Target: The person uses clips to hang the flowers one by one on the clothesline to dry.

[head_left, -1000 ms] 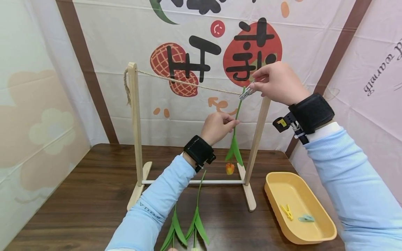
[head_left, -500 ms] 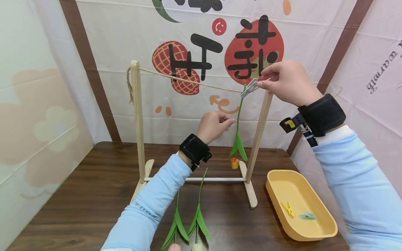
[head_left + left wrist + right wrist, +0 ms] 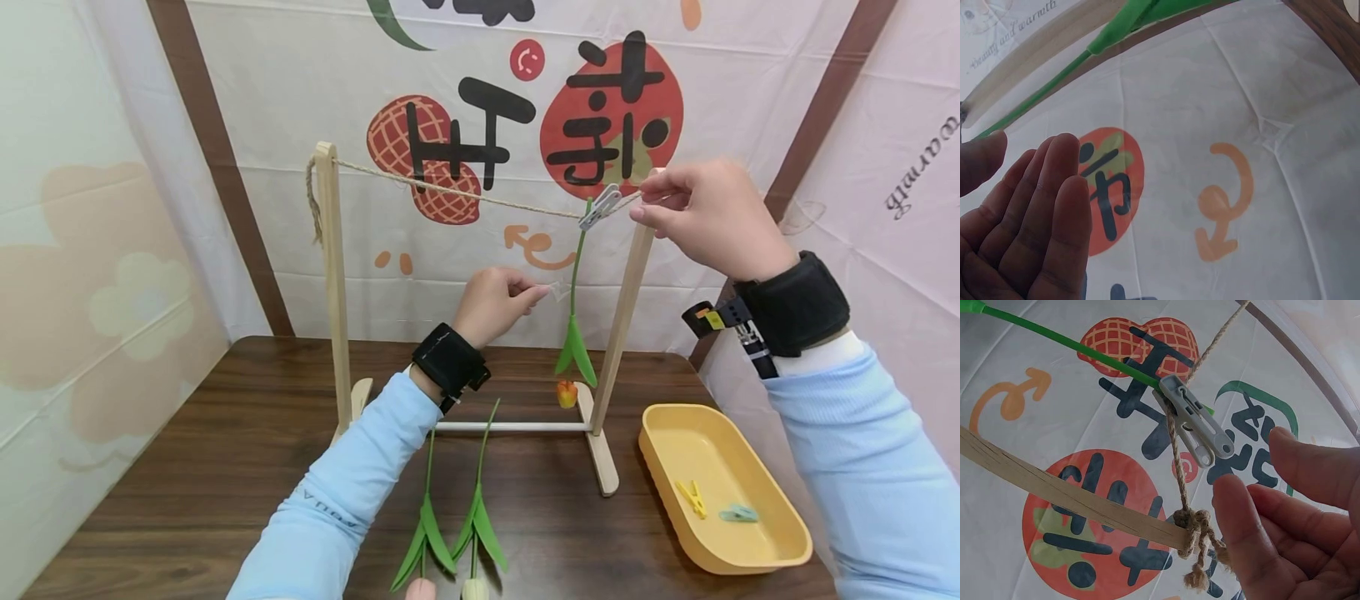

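Hands (image 3: 708,217) (image 3: 495,302) apparently off pegged tulip (image 3: 574,333) — clothespin (image 3: 600,207) gripping twine (image 3: 450,190).

Both arms are covered in light blue long sleeves of a smooth, slightly ribbed fabric. The left sleeve (image 3: 330,508) carries small grey lettering printed along the forearm, upside down from the head view. Just behind the left hand (image 3: 491,304) sits a wide black fabric wrist strap (image 3: 446,367) with fine stitching at its edge. Behind the right hand (image 3: 712,217) is a similar black band (image 3: 795,304), with a small black clip bearing a yellow tag and a metal buckle hanging from its underside. A white cuff shows between that band and the right sleeve (image 3: 870,467).
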Motion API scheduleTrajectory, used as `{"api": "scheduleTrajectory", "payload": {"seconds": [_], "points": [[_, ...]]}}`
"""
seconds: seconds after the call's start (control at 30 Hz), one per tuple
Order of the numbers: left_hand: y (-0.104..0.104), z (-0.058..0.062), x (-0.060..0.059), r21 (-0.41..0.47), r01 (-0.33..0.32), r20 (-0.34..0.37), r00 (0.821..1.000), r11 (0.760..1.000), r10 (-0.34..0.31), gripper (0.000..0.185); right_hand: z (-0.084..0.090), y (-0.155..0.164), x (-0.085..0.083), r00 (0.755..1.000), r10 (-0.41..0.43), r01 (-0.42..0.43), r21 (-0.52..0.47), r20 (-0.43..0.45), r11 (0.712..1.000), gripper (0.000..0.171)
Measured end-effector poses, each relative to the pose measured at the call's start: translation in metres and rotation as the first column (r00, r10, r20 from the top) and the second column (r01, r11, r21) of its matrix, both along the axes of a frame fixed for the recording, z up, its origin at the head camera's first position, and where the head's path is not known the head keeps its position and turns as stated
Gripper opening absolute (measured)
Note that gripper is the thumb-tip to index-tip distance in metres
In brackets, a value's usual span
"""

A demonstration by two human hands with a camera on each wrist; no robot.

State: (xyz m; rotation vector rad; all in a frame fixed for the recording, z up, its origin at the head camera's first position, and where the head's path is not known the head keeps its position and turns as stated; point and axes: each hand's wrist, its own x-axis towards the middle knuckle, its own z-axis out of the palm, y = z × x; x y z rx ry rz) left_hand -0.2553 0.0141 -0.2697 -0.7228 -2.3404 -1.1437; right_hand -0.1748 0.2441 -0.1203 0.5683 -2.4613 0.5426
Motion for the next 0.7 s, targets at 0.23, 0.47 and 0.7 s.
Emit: {"api": "scheduleTrajectory", "payload": {"seconds": [0.23,0.47,0.7], "points": [[-0.012,-0.004,0.003,-0.008,-0.012,0.006,1.0,1.0,0.013,0.026,-0.014,0.005,0.007,1.0,0.024,-0.024,-0.021,-0.004,0.999,0.033],[-0.025,-0.01,0.006,-0.016,-0.002,0.007,1.0,1.0,0.002,0.026,-0.033,0.007,0.011,0.998,0.048,-0.049,-0.016,-0.032,0.999,0.03],[-0.035,-0.014,0.011,-0.022,-0.032,0.009,0.999,0.999,0.033,0.025,-0.051,0.008,0.015,0.997,0.079,-0.079,-0.068,-0.004,0.995,0.027]]}}
